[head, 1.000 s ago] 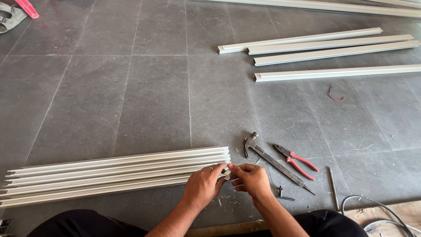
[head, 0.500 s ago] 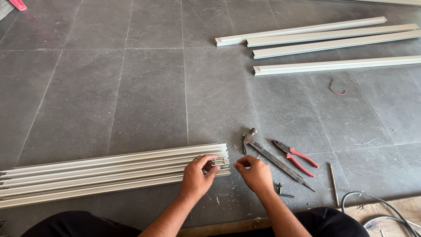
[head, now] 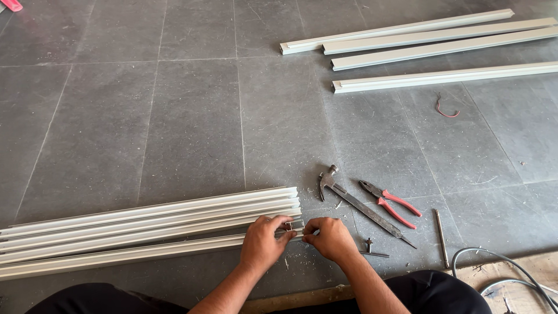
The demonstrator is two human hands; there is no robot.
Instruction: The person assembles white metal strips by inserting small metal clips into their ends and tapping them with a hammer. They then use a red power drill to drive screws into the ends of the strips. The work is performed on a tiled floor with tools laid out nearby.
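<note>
Two hands meet at the near end of the white channel strips: our left hand (head: 261,244) pinches the end of the nearest strip (head: 133,253), and our right hand (head: 328,237) closes its fingertips on a small metal clip (head: 294,225) between them. The strip's long axis runs leftward from both hands. Just beyond the right hand lie a hammer (head: 354,203) and red-handled pliers (head: 390,203); well beyond, four more strips (head: 442,49).
</note>
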